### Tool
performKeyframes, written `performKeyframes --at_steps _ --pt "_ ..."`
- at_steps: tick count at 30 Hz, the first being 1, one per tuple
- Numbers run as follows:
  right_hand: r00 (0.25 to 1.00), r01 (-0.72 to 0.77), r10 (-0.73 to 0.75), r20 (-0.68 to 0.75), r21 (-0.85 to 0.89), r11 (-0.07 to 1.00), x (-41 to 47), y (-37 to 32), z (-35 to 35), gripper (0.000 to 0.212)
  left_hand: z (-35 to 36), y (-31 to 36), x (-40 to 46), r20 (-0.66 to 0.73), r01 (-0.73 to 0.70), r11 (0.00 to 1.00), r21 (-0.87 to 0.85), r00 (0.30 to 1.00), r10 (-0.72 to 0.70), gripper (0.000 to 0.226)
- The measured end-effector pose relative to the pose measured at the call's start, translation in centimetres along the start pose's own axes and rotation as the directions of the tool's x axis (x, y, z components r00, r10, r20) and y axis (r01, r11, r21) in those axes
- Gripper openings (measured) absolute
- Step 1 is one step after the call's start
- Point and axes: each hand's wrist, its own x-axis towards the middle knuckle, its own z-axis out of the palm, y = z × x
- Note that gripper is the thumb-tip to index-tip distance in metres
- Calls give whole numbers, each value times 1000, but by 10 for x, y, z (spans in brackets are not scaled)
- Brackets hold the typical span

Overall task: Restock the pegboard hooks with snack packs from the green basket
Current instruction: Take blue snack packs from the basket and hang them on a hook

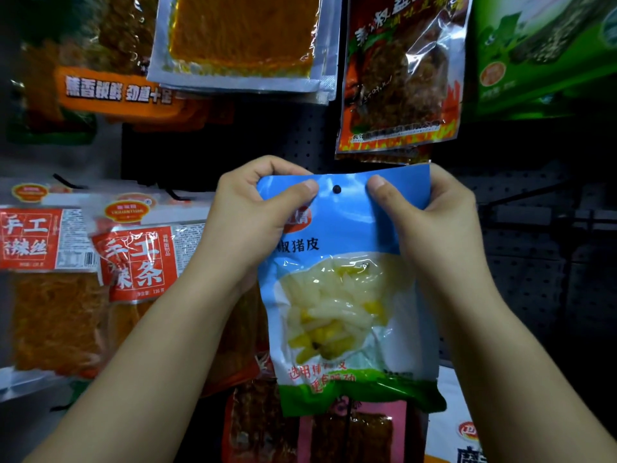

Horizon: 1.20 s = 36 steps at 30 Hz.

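A blue snack pack point(344, 295) with pale strips showing through its clear window hangs upright in front of the dark pegboard point(527, 272). My left hand point(253, 215) pinches its top left corner, thumb on the front. My right hand point(430, 215) pinches the top right corner the same way. The pack's small round hang hole point(337, 189) sits between my two thumbs. No hook tip shows at the hole. The green basket is out of view.
Orange and red snack packs point(133, 259) hang on hooks at the left. A red-and-black pack point(400, 78) and a silver-edged orange pack point(243, 38) hang above. Green packs point(541, 51) fill the top right. An empty black hook point(521, 198) juts out at the right. More packs point(350, 432) hang below.
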Motion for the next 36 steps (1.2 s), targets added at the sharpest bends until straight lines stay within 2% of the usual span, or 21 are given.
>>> performKeyframes --at_steps 4,7,12,14,18,21,26,31,36 --pt "1000 -21 21 2 -14 1000 0 5 1 11 -1 -7 3 30 76 997 -19 997 -75 17" --pt "999 -36 37 8 -49 998 -2 13 2 12 -1 -17 1 29 82 996 23 996 -82 15" --pt "999 -38 38 -6 -60 997 -1 23 4 11 2 -30 -1 -13 72 997 -5 997 -72 15" --pt "999 -31 30 -24 -73 997 1 26 6 12 3 -35 -3 -68 54 998 -18 996 -55 23" --pt "997 -53 45 -67 -121 991 6 39 13 17 5 -57 -15 -116 70 998 -10 991 -70 52" --pt "995 -76 64 -78 -162 984 14 53 18 27 8 -78 -28 -65 99 989 110 994 -93 54" --pt "994 -94 79 -70 -255 962 27 71 21 25 17 -104 -33 24 185 948 260 980 -198 45" --pt "993 -121 97 -74 -516 848 44 88 21 30 29 -119 -16 41 180 919 351 978 -206 51" --pt "998 -6 -37 -44 -725 689 52 105 22 33 36 -128 -6 39 207 914 347 971 -235 51"
